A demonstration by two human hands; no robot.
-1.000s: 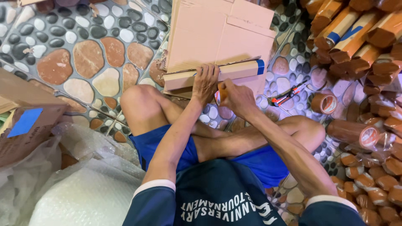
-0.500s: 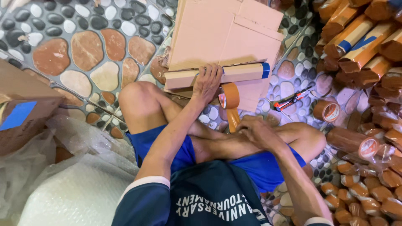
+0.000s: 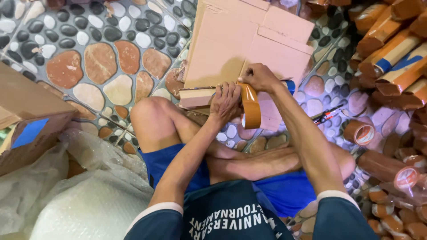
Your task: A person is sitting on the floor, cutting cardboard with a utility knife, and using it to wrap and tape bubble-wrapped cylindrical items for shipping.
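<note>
I sit cross-legged on a pebble-pattern floor. A long narrow cardboard box (image 3: 198, 97) with a blue end lies in front of my knees. My left hand (image 3: 224, 104) presses down on it, fingers curled over its edge. My right hand (image 3: 260, 76) reaches over the box top and grips a brown tape roll (image 3: 251, 110), which hangs against the box's near side right beside my left hand. Part of the box is hidden behind both hands.
Flat cardboard sheets (image 3: 249, 40) lie beyond the box. Several brown taped packages (image 3: 391, 53) are piled at the right, with spare tape rolls (image 3: 359, 132) and a red-black cutter (image 3: 327, 116). Bubble wrap (image 3: 89, 209) and a cardboard box with blue tape (image 3: 31, 129) sit at the left.
My right hand dropped to my lap half a second ago and has now come back up over the box, onto the tape roll. My left hand has stayed on the box.
</note>
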